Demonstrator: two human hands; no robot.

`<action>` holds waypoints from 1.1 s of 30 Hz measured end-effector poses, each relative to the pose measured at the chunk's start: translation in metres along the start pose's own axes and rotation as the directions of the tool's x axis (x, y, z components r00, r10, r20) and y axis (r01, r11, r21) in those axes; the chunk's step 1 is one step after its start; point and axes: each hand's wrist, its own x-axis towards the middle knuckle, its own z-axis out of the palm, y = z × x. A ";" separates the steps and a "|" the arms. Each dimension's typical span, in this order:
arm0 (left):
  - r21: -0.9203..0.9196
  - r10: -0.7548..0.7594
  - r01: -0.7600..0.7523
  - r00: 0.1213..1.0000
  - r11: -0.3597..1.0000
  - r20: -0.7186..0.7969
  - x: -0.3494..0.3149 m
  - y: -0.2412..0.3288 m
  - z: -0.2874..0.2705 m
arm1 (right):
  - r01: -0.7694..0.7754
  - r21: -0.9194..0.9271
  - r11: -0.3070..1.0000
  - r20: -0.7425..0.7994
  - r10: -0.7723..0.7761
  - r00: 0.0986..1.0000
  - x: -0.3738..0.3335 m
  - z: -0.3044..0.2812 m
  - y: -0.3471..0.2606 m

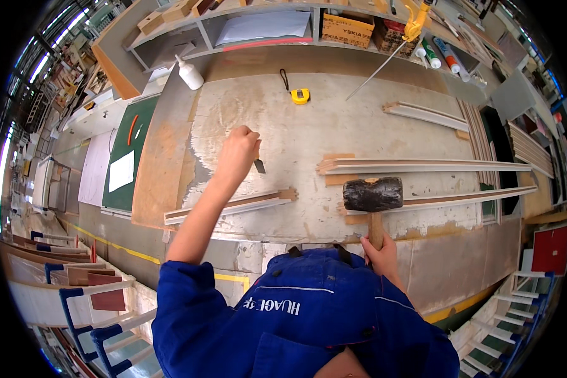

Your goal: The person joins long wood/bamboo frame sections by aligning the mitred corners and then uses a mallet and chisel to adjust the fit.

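Two tools in our hands above the worktop point(359, 132).
Our left hand point(238, 153) grips a chisel point(259, 165); our right hand point(380, 256) clamps a mallet point(373, 194); an orange carton point(348, 29) sits on the shelf point(170, 28).

**Chisel and mallet in hand**

The chisel point(259, 165) is gripped in the left hand point(238, 153), its dark blade pointing down from the fist. The mallet point(373, 194), with a black scuffed head lying sideways, stands on its wooden handle above the right hand point(379, 255).
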 end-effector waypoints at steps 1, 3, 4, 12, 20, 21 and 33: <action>0.047 -0.025 0.026 1.000 0.999 -0.010 -0.004 0.001 0.006 | 0.007 0.005 1.000 -0.001 -0.007 1.000 0.000 0.000 0.001; 0.126 -0.075 0.077 0.997 0.989 -0.019 -0.008 0.001 0.012 | 0.014 0.004 1.000 0.005 -0.014 1.000 -0.001 0.000 0.001; 0.084 -0.108 0.110 0.993 0.990 -0.039 -0.007 0.000 0.014 | 0.015 0.005 1.000 0.006 -0.015 1.000 -0.002 0.000 0.001; -0.734 -0.564 0.290 0.811 0.614 -0.152 -0.022 -0.030 0.073 | 0.016 -0.039 0.999 -0.045 -0.018 0.999 -0.015 0.003 0.004; -0.687 -0.382 0.361 0.915 0.630 0.131 -0.076 -0.059 0.120 | -0.014 -0.032 0.999 -0.142 0.010 0.990 -0.032 -0.002 0.011; -0.686 -0.415 0.422 0.890 0.593 0.188 -0.075 -0.055 0.115 | -0.009 -0.008 1.000 -0.144 0.008 0.990 -0.033 -0.001 0.010; -0.691 -0.386 0.378 0.910 0.616 0.153 -0.091 -0.021 0.094 | 0.008 -0.009 1.000 -0.121 -0.010 0.993 -0.041 0.006 0.017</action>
